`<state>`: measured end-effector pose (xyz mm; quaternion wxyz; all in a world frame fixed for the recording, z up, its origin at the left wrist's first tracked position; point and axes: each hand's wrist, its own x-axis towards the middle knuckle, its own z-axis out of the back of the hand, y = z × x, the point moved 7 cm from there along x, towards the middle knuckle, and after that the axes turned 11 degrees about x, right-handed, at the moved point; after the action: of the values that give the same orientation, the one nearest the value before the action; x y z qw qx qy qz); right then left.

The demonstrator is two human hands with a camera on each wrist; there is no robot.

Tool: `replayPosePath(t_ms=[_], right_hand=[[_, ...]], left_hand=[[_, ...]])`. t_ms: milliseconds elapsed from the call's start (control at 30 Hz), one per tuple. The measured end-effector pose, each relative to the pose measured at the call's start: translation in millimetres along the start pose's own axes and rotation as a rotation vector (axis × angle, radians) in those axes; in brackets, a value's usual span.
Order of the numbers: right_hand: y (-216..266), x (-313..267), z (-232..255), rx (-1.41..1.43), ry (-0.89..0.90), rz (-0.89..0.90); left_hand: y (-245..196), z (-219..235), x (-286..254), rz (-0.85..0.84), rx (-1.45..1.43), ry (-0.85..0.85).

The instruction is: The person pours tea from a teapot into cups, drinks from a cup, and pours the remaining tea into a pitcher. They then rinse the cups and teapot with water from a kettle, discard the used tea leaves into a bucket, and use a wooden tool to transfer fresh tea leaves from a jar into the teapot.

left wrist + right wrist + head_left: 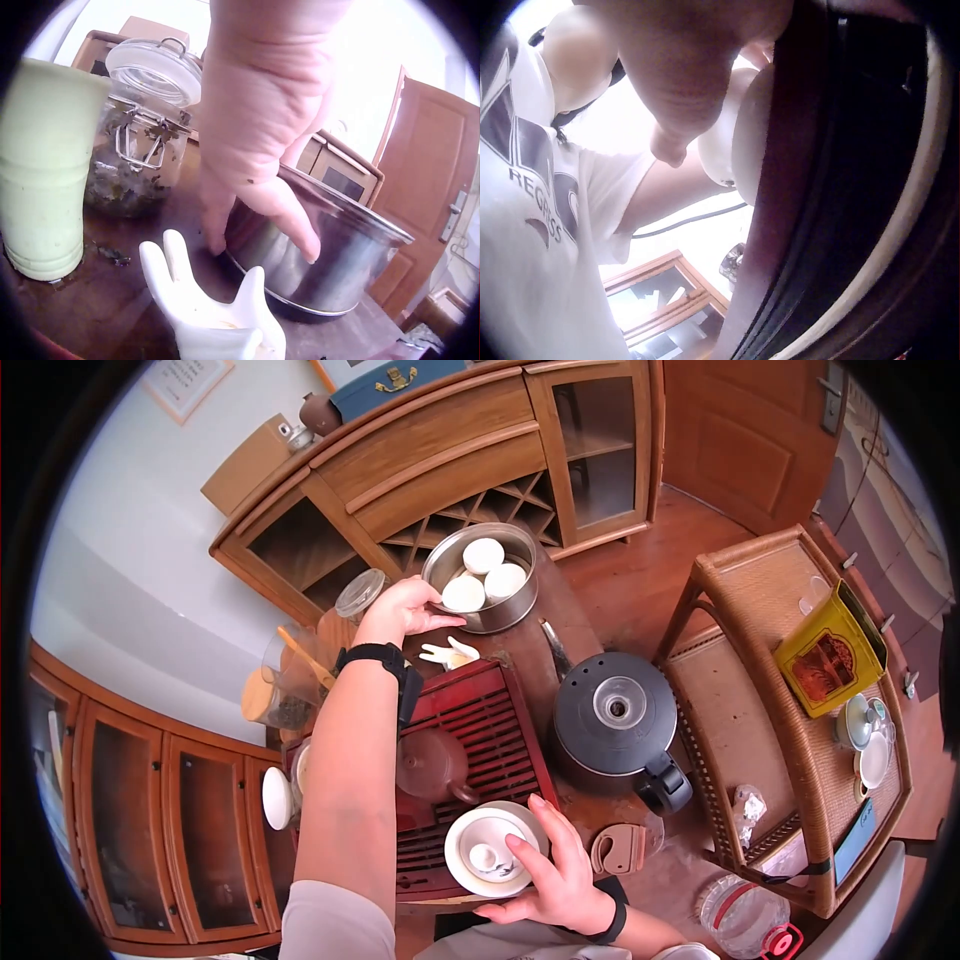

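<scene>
At the far end of the table my left hand (405,610) touches the outside of a round steel pot (525,600), thumb and fingers spread along its side. Inside the pot lie three white cups (484,556). A white hand-shaped ornament (225,322) stands just below this hand in the left wrist view. My right hand (555,870) is at a white lidded tea bowl (455,850) on the near corner of the red slatted tea tray (505,720). One finger reaches over the lid (485,857), another lies along the rim, and the thumb extends below the bowl.
A brown teapot (435,765) sits on the tray, partly behind my left forearm. Right of the tray is a grey kettle (615,715). A glass jar (135,157) with an open lid and a pale green cup (45,172) stand at the left. A wicker cart (740,570) is at the right.
</scene>
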<state>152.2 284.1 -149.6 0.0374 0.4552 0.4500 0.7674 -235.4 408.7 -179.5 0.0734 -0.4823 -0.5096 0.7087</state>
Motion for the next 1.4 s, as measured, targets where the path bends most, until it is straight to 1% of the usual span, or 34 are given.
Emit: replayPosePath(t_ms=[67, 133, 167, 233, 333, 367, 433, 500, 533, 633, 700, 733, 800, 833, 867, 933, 1000, 1033, 1067, 1133, 1200, 1233, 1267, 1333, 1367, 1400], right_hand=[[-1.8, 0.6, 2.0, 0.031, -0.027, -0.024], [-1.8, 0.7, 2.0, 0.021, -0.026, -0.017], [-1.9, 0.2, 1.7, 0.018, -0.027, -0.015], [-1.9, -0.7, 1.7, 0.002, -0.027, -0.013], [-1.6, -2.4, 0.7, -0.018, -0.031, -0.011], [-1.8, -2.8, 0.5, -0.025, -0.039, -0.012], [-2.3, -1.4, 1.2, -0.018, -0.042, -0.011], [-3.7, -2.9, 2.4, 0.005, -0.040, -0.013], [-4.5, -4.4, 2.3, 0.004, -0.033, -0.001], [-3.7, -8.0, 7.3, 0.048, -0.052, 0.017], [7.9, -4.5, 12.7, 0.096, -0.063, 0.104], [16.8, 0.0, 17.0, 0.116, -0.076, 0.154], [30.1, 16.0, 26.1, 0.294, -0.129, 0.205], [35.7, 25.9, 30.0, 0.417, -0.197, 0.077], [41.6, 38.4, 32.6, 0.523, -0.279, -0.077], [51.8, 56.1, 31.8, 0.687, -0.325, -0.180], [57.1, 63.1, 27.1, 0.919, -0.326, -0.344], [60.7, 59.0, 24.1, 0.926, -0.274, -0.286], [65.3, 51.9, 19.4, 0.989, -0.254, -0.277], [59.3, 17.3, 18.5, 0.953, -0.274, -0.422], [66.1, -18.8, 14.9, 1.044, -0.163, -0.491], [69.5, -29.1, 10.8, 1.001, -0.277, -0.588], [78.1, -31.0, 5.4, 0.971, -0.305, -0.628], [95.2, -24.5, -14.1, 1.089, -0.118, -0.476], [97.5, -27.8, -23.4, 1.051, -0.116, -0.560], [99.5, -27.3, -33.3, 0.976, -0.035, -0.709]], left_hand=[[-1.7, -1.8, -0.1, -0.010, -0.001, -0.012], [-4.7, -5.4, 0.3, -0.079, 0.011, -0.021], [-5.6, -10.3, 0.2, -0.081, 0.008, -0.021], [-9.0, -11.6, 0.1, -0.081, -0.042, -0.145], [-16.5, -7.7, -2.8, -0.115, -0.116, -0.171], [-21.6, -7.7, -8.6, -0.141, -0.134, -0.198], [-35.1, -7.5, -21.6, -0.176, -0.145, -0.188], [-52.5, -9.3, -44.3, -0.210, -0.151, -0.177], [-63.5, -9.4, -60.3, -0.266, -0.083, -0.173], [-88.0, -8.4, -114.9, -0.322, 0.005, -0.094], [-98.1, -8.4, -158.8, -0.334, 0.063, -0.053], [-96.6, -4.1, -177.3, -0.323, 0.070, -0.028], [-94.1, -3.2, -223.6, -0.397, 0.167, 0.035], [-85.8, -7.3, -262.5, -0.418, 0.166, -0.050], [-77.4, -8.4, -286.7, -0.429, 0.210, -0.014], [-55.4, -6.7, -322.5, -0.446, 0.283, 0.094], [-28.0, -6.3, -356.5, -0.430, 0.318, 0.165], [-13.1, -7.8, -374.4, -0.441, 0.293, 0.188], [4.3, -7.0, -385.3, -0.441, 0.299, 0.188], [37.6, -6.9, -409.8, -0.400, 0.281, 0.193], [69.8, -5.2, -427.4, -0.311, 0.258, 0.191], [85.5, -1.4, -433.3, -0.239, 0.240, 0.202], [99.2, 5.0, -440.6, -0.191, 0.218, 0.141], [118.0, 16.4, -450.6, -0.160, 0.187, 0.167], [132.3, 27.0, -451.2, -0.137, 0.190, 0.162], [151.5, 40.4, -449.2, -0.129, 0.181, 0.133]])
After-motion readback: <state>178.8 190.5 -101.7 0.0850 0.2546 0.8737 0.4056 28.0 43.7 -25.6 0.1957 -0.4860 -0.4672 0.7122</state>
